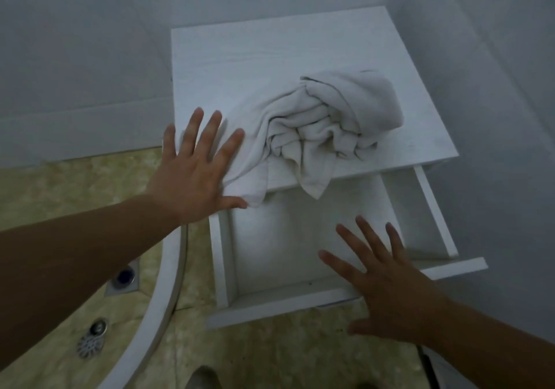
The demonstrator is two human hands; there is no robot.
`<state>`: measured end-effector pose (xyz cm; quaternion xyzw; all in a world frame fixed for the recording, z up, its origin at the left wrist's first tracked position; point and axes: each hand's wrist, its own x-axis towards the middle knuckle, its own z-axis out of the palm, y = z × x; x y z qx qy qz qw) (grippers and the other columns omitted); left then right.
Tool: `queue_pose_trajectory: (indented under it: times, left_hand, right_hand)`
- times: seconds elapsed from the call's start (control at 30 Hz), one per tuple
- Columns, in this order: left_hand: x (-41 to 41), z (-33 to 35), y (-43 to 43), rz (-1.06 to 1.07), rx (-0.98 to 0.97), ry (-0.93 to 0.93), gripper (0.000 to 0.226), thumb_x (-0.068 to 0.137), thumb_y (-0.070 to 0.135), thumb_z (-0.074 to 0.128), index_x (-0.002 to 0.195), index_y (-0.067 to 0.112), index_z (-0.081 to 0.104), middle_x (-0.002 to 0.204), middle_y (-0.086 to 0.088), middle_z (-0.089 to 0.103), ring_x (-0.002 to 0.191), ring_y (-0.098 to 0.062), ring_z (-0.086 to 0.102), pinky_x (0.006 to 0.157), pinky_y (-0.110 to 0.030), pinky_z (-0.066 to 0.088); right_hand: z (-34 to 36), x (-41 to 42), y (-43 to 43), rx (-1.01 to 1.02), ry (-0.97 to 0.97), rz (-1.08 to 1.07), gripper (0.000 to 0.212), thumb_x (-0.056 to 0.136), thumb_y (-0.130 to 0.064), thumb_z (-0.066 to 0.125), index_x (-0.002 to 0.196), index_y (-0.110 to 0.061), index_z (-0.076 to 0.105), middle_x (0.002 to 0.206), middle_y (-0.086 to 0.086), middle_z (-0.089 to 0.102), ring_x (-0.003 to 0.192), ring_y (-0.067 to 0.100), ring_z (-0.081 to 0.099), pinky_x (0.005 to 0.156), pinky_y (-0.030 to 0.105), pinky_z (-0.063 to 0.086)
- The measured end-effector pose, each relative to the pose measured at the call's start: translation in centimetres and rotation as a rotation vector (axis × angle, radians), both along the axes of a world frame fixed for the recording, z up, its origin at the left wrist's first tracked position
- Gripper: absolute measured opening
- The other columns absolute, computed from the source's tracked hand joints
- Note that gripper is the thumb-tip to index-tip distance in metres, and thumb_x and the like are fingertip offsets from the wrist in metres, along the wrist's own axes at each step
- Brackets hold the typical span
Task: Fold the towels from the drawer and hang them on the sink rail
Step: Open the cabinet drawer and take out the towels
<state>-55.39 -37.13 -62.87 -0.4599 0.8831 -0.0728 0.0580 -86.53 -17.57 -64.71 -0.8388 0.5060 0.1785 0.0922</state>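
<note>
Presses the crumpled towel to the surface with the left hand, fingers wide and flat. Hovers the right hand over the open drawer, wide, holding nothing. Looks like folding's start; calls for spreading the towel flat.

A single view is given, taken by a wide-angle camera worn on the head. The scene is looked at forward and steeply downward, from above and in front of a white cabinet. The cabinet top is held in the upper middle of the frame, and the open drawer is seen from almost straight above. Everything is viewed from within arm's reach: the left hand and right hand are shown on arms that cross the lower corners.
</note>
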Motion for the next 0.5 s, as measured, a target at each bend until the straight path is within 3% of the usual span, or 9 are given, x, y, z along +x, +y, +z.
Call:
queue_pose_trajectory:
  times: [0.1, 0.17, 0.23, 0.37, 0.43, 0.5]
  left_hand:
    - [-0.8, -0.9, -0.5, -0.017, 0.129, 0.067, 0.11, 0.07, 0.091, 0.033, 0.155, 0.031, -0.004, 0.163, -0.014, -0.002, 0.15, -0.035, -0.005, 0.116, -0.061, 0.015]
    - [-1.3, -1.4, -0.8, 0.01, 0.229, 0.209, 0.089, 0.082, 0.084, 0.019, 0.155, 0.035, 0.004, 0.164, -0.011, 0.006, 0.15, -0.031, 0.005, 0.117, -0.055, 0.018]
    - [-1.4, -1.9, -1.7, 0.001, 0.203, 0.257, 0.075, 0.089, 0.075, 0.014, 0.154, 0.036, 0.016, 0.161, -0.013, 0.02, 0.147, -0.033, 0.019, 0.115, -0.054, 0.024]
    - [-1.5, -2.1, -4.9, 0.007, 0.1, 0.316, 0.058, 0.097, 0.056, 0.03, 0.146, 0.027, 0.041, 0.147, -0.022, 0.044, 0.13, -0.042, 0.046, 0.103, -0.053, 0.041]
    - [-2.1, -2.2, -6.2, 0.041, 0.039, 0.363, 0.049, 0.098, 0.042, 0.04, 0.142, 0.021, 0.048, 0.142, -0.024, 0.049, 0.122, -0.044, 0.052, 0.096, -0.054, 0.045]
    - [-2.7, -2.8, -7.3, 0.052, -0.02, 0.344, 0.044, 0.098, 0.03, 0.044, 0.141, 0.019, 0.048, 0.141, -0.023, 0.05, 0.123, -0.041, 0.052, 0.099, -0.052, 0.042]
  right_hand:
    - [-1.2, 0.8, 0.0, -0.044, -0.033, -0.068, 0.124, 0.058, -0.093, 0.05, 0.159, -0.031, 0.014, 0.165, 0.018, 0.013, 0.15, 0.047, 0.008, 0.108, 0.069, 0.015]
    - [-1.5, 1.1, -0.9, -0.076, -0.059, -0.114, 0.119, 0.064, -0.094, 0.043, 0.159, -0.029, 0.012, 0.165, 0.019, 0.012, 0.151, 0.046, 0.004, 0.11, 0.068, 0.013]
    - [-1.5, 1.3, -1.7, -0.078, -0.056, -0.079, 0.115, 0.067, -0.094, 0.035, 0.159, -0.029, 0.012, 0.165, 0.019, 0.01, 0.151, 0.046, 0.004, 0.11, 0.07, 0.012]
    - [-1.7, 0.9, -2.5, -0.109, -0.054, -0.021, 0.113, 0.068, -0.092, 0.036, 0.159, -0.03, 0.01, 0.165, 0.02, 0.008, 0.151, 0.046, 0.006, 0.108, 0.073, 0.017]
    - [-1.9, 0.7, -2.9, -0.131, -0.064, -0.016, 0.115, 0.067, -0.092, 0.039, 0.159, -0.03, 0.011, 0.165, 0.019, 0.008, 0.151, 0.045, 0.006, 0.108, 0.074, 0.019]
    - [-2.1, 0.6, -3.5, -0.161, -0.078, -0.004, 0.115, 0.067, -0.093, 0.041, 0.159, -0.031, 0.012, 0.165, 0.02, 0.009, 0.151, 0.045, 0.006, 0.108, 0.075, 0.019]
